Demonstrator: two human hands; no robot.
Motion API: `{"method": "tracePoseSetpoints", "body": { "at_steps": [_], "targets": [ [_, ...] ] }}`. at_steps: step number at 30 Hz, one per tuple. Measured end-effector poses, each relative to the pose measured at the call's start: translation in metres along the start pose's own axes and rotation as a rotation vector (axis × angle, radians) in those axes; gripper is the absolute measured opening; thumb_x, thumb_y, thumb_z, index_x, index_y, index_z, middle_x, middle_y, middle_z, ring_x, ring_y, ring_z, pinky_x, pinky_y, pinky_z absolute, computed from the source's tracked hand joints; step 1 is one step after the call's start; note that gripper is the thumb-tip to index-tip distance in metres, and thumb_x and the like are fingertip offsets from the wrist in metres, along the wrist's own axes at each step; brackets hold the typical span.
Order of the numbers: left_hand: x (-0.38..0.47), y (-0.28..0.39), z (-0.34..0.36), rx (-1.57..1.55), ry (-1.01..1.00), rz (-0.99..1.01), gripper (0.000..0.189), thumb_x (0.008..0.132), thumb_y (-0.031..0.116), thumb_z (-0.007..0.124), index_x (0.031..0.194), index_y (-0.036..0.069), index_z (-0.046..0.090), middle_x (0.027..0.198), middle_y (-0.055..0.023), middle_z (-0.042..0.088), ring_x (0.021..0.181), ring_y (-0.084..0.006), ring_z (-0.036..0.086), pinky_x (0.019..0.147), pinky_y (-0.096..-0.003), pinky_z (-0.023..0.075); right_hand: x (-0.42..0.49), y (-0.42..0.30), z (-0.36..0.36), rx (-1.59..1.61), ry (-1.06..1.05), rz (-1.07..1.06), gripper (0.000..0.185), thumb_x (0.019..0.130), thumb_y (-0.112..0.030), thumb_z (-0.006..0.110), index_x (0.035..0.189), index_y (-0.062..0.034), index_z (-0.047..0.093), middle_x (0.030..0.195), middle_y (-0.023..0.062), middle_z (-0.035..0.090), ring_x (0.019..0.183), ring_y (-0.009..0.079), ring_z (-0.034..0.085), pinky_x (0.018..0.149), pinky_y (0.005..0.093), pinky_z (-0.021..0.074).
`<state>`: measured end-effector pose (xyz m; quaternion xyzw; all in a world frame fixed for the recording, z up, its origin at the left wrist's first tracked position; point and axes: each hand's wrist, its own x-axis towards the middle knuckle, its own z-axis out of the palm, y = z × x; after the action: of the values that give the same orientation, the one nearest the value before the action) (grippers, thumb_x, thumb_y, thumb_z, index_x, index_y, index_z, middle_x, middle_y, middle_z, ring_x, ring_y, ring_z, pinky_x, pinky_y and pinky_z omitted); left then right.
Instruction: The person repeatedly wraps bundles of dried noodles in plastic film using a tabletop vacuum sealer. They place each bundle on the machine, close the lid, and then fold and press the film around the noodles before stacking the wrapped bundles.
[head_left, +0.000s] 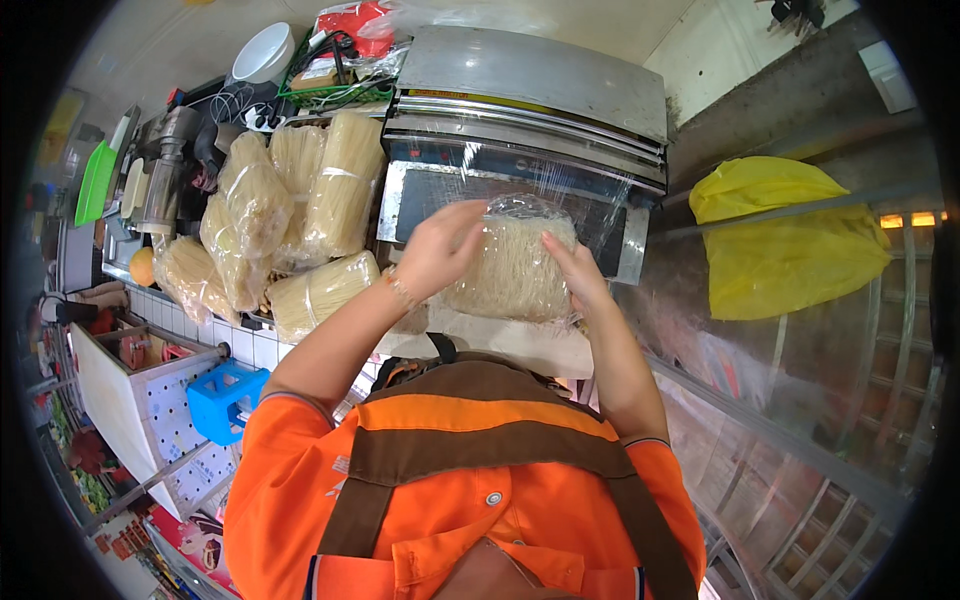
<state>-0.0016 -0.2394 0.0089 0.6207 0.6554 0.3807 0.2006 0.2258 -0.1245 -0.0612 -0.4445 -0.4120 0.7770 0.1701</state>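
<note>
A bundle of thin dried noodles (517, 262) in clear film lies in front of me, at the near edge of a film wrapping machine (525, 169). My left hand (444, 244) rests at the bundle's upper left, fingers bent over the film; whether it grips is unclear. My right hand (579, 271) holds the bundle's right side, thumb on top. Clear film stretches from the bundle's far side towards the machine's rollers. To the left lie several wrapped noodle bundles (345, 184), some with a white band around the middle.
Behind the wrapped bundles stand a green basket (337, 96) with cables and a white bowl (264, 52). An orange fruit (142, 266) lies at the far left. A blue plastic stool (225, 403) stands lower left. A yellow bag (787, 240) hangs over a bar at right.
</note>
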Motion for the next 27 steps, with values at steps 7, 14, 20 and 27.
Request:
{"method": "tracePoseSetpoints", "body": {
  "at_steps": [7,14,20,27],
  "targets": [
    [0.082,-0.017,0.049,-0.062,-0.600,-0.002,0.039,0.103,0.029,0.051,0.126,0.001,0.065,0.127,-0.0211,0.065,0.116,-0.0382,0.062,0.100,-0.0407,0.0492,-0.007,0.005,-0.005,-0.049,0.024,-0.049,0.050,0.094,-0.033,0.073,0.129,0.0012,0.059,0.116,0.0088,0.067,0.102,0.0168,0.063,0.089,0.0334,0.0512],
    [0.088,-0.006,0.035,-0.030,-0.764,0.005,0.042,0.105,0.034,0.048,0.127,0.002,0.065,0.125,-0.0222,0.065,0.111,-0.0389,0.063,0.097,-0.0435,0.0491,-0.030,-0.004,-0.001,-0.182,-0.061,-0.195,0.053,0.093,-0.029,0.074,0.131,0.0015,0.056,0.117,0.0081,0.066,0.105,0.0152,0.062,0.091,0.0327,0.0503],
    [0.073,-0.004,0.031,-0.174,-0.793,-0.093,0.050,0.106,0.041,0.046,0.128,-0.001,0.063,0.111,-0.0205,0.069,0.110,-0.0327,0.065,0.098,-0.0403,0.0488,-0.043,-0.003,0.003,-0.208,-0.116,-0.292,0.059,0.092,-0.031,0.074,0.136,0.0017,0.052,0.125,0.0086,0.062,0.114,0.0160,0.058,0.099,0.0326,0.0466],
    [0.100,-0.026,0.047,-0.213,-1.043,-0.430,0.064,0.106,0.052,0.040,0.131,-0.003,0.062,0.126,-0.0205,0.067,0.116,-0.0241,0.062,0.101,-0.0378,0.0460,-0.027,-0.007,0.001,-0.038,-0.081,-0.074,0.053,0.096,-0.032,0.071,0.133,0.0026,0.055,0.123,0.0098,0.064,0.110,0.0172,0.061,0.095,0.0333,0.0494]
  ]
}}
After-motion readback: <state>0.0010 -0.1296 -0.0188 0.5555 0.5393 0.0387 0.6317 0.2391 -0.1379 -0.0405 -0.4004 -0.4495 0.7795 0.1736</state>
